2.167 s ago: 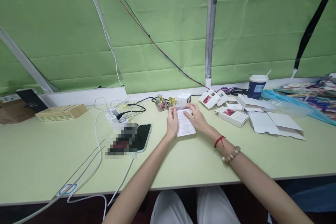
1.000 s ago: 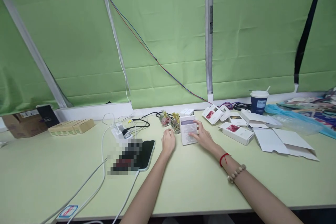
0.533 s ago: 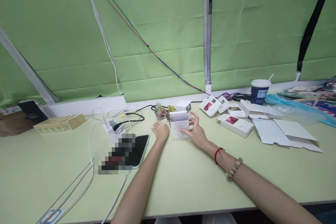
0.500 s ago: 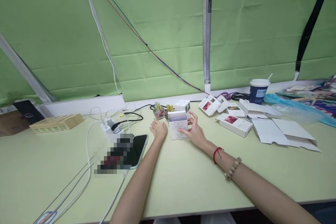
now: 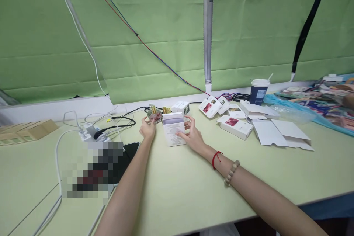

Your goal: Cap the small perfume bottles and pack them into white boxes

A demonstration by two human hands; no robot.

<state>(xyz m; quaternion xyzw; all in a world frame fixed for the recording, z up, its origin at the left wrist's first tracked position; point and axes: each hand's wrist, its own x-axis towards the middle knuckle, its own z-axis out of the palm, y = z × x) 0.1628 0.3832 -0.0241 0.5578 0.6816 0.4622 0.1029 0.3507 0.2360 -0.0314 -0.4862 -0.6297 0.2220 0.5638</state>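
My right hand [image 5: 192,135] grips a white carton [image 5: 174,134] by its right side, thumb on the printed front. The carton stands upright on the table, its top flap raised. Left of it, my left hand [image 5: 148,129] reaches up to a glass perfume bottle [image 5: 155,116] with a gold neck and a pinkish lower part. Thumb and fingers are apart at the bottle's near side; whether they touch it is hard to see. A second bottle's gold top [image 5: 166,110] shows behind the carton, its body mostly hidden. Another small white box [image 5: 181,107] sits behind.
Several white boxes with flower pictures [image 5: 235,126] and unfolded white cardboard [image 5: 282,132] lie to the right. A lidded paper cup [image 5: 259,92] stands behind them. On the left are a power strip [image 5: 92,132], cables, a dark phone [image 5: 124,162] and tan boxes [image 5: 30,131].
My left hand has moved from a closed pose beside the carton to the perfume bottle, its fingers now apart. The view has swung right; my right hand still holds the carton.
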